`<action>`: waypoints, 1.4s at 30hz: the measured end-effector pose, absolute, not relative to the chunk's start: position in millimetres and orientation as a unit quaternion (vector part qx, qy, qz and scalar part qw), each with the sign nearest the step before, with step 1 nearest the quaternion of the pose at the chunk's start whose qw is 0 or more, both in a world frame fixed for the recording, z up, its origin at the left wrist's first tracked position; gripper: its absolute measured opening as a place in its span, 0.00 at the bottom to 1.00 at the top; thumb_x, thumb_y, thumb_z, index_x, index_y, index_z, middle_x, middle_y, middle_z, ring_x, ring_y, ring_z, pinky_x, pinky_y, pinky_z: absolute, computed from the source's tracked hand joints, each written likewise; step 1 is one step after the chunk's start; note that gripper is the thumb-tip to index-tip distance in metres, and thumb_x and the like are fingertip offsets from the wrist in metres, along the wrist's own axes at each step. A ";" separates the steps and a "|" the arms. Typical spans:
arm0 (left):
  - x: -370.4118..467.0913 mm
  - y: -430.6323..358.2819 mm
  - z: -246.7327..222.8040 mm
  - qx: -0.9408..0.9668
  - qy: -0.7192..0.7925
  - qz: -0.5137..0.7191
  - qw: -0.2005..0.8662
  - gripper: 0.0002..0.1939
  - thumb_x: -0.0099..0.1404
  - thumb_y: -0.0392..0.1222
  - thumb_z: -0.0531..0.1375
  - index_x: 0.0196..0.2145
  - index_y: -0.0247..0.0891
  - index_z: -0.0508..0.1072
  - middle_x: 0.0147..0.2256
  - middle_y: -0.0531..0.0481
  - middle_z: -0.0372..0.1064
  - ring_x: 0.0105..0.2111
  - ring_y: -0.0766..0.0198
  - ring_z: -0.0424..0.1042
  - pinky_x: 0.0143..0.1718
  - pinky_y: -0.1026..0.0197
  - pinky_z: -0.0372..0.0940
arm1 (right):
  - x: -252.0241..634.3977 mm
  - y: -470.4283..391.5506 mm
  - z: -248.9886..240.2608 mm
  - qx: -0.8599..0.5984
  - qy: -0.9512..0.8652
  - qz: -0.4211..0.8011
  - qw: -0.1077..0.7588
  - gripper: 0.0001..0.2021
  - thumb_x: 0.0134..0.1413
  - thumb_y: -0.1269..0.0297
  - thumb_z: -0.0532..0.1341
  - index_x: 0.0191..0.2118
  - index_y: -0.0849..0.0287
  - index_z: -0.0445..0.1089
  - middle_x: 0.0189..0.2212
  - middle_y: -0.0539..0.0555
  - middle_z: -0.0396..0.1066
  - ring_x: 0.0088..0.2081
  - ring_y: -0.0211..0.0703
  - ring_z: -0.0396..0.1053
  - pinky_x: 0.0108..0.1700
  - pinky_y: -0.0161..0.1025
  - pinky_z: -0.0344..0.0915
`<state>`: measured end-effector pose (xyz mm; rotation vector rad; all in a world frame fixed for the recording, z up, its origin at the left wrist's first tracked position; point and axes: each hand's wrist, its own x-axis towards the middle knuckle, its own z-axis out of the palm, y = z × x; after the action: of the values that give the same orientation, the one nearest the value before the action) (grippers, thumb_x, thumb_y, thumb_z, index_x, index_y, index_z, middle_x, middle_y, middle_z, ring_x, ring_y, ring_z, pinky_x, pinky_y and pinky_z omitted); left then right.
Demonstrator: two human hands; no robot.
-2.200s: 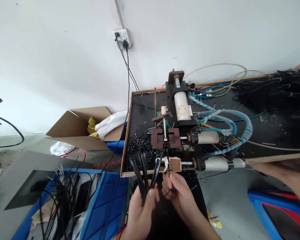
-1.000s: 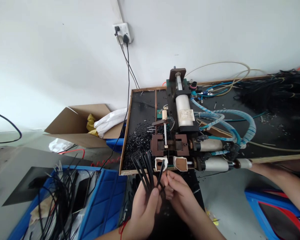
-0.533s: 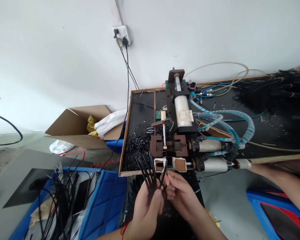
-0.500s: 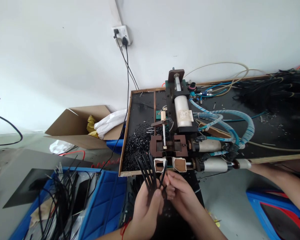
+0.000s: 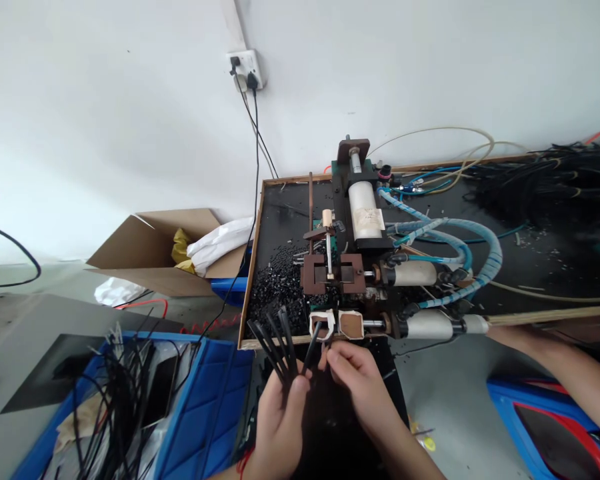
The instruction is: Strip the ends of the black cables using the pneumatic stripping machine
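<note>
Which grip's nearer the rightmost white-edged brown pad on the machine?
Right. The right grip is close in front of the pad, on the wearer's side; the left grip is farther off, in front and to the left, holding black cables.

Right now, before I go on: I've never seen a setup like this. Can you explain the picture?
Sure. One head-worn camera looks forward and down at a person's two bare hands. The left hand holds a fan of black cables. The right hand is just in front of two brown pads on a machine with white cylinders and bluish hoses; what its fingers pinch is hard to see. Small black bits lie on the dark bench. Another person's arm shows at right.
</note>
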<state>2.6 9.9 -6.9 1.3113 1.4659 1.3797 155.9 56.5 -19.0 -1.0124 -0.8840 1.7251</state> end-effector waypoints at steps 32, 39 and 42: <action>8.6 6.1 -6.1 0.352 0.450 0.584 0.577 0.18 0.74 0.57 0.69 0.39 0.39 0.74 0.27 0.51 0.78 0.16 0.76 0.60 0.19 0.75 0.55 | 182.6 33.5 6.8 -0.515 -0.795 0.201 0.251 0.11 0.70 0.63 0.61 0.34 0.54 0.77 0.29 0.51 0.80 0.34 0.51 0.73 0.42 0.47 0.50; 4.7 4.3 -8.0 0.362 0.468 0.568 0.572 0.19 0.75 0.58 0.67 0.40 0.39 0.72 0.28 0.50 0.78 0.17 0.75 0.60 0.20 0.72 0.57 | 216.3 34.5 -10.5 -0.527 -0.808 0.106 0.242 0.09 0.72 0.66 0.62 0.40 0.56 0.80 0.34 0.57 0.85 0.33 0.54 0.78 0.42 0.51 0.58; 6.1 6.9 -9.1 0.368 0.473 0.561 0.571 0.19 0.75 0.59 0.67 0.41 0.40 0.72 0.28 0.52 0.78 0.17 0.75 0.59 0.19 0.73 0.56 | 223.5 33.7 -4.4 -0.487 -0.810 0.107 0.308 0.16 0.71 0.75 0.57 0.51 0.54 0.80 0.46 0.59 0.85 0.47 0.58 0.81 0.50 0.52 0.67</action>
<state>6.1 6.9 -9.1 0.8640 1.1093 1.3155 223.5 33.7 -4.4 -1.2873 -2.1423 0.2834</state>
